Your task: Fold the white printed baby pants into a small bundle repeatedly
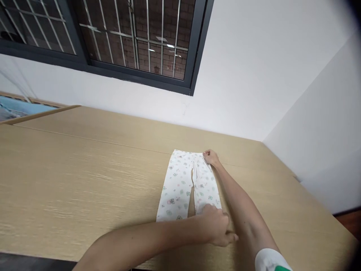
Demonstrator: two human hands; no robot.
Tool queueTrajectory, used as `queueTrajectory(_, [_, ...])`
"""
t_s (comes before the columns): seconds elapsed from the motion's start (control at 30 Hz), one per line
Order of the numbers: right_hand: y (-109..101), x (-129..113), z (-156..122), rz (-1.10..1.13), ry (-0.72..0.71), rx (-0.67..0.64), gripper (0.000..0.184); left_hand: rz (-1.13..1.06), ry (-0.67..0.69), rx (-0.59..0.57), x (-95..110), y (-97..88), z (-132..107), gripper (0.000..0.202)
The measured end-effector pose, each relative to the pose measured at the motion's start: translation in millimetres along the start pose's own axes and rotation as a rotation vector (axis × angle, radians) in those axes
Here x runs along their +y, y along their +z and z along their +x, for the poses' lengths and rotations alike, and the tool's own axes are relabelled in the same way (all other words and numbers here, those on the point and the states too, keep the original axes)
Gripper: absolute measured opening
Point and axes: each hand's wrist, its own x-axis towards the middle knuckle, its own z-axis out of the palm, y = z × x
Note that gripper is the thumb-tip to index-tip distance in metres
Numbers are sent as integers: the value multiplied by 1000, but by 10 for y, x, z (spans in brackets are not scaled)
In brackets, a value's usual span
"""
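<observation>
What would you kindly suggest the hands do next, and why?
Perhaps the left hand should smooth the crease near the crotch of the patterned pants, since the fabric there looks ruffled while the right hand seems to pinch one waistband corner.

Lower ends of the white printed trousers (176, 180), hidden behind the left forearm (158, 239)
Whether the left hand (214, 226) grips them cannot be told, and their smaller motifs (175, 174) are too tiny to identify; the barred window (113, 37) runs off the top and left, a blue item (31, 108) off the left, the right sleeve (269, 259) off the bottom.
</observation>
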Motion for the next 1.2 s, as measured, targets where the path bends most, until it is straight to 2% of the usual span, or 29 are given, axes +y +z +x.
queueTrajectory(0.07, [-5, -36, 1, -9, 21, -8, 12, 3, -46, -67, 105, 62, 51, 71])
queueTrajectory(0.13, [-9, -76, -7, -9, 29, -5, 8, -4, -74, -87, 105, 76, 103, 63])
queueTrajectory(0.23, [-38, -143, -21, 15, 31, 14, 6, -31, -75, -65, 33, 62, 131, 46])
queueTrajectory(0.4, [-179, -284, -5, 90, 14, 34, 13, -73, -78, 1, -21, 22, 46, 30])
queueTrajectory(0.47, [-243, -358, 18, 114, 4, 44, 16, -116, -79, 64, -13, -24, -57, 23])
queueTrajectory(0.53, [-288, -449, 47, 136, -9, 53, 19, -210, -70, 162, -14, -102, -227, 26])
queueTrajectory(0.67, [-272, -704, 105, 166, -48, 53, 25, -493, -106, 337, -93, -292, -719, 35])
queueTrajectory(0.8, [-47, -1040, 104, 180, -90, 48, 25, -590, -274, 387, -236, -331, -1203, 36])
queueTrajectory(0.93, [370, -1359, 4, 188, -94, 31, 23, -488, -482, 471, -377, -174, -1556, 36])
queueTrajectory(1.07, [750, -1553, -155, 193, -104, -9, 29, -369, -638, 500, -500, 13, -1763, 36])
queueTrajectory(1.2, [882, -1649, -299, 175, -141, -52, 31, -257, -731, 473, -560, 134, -1849, 31])
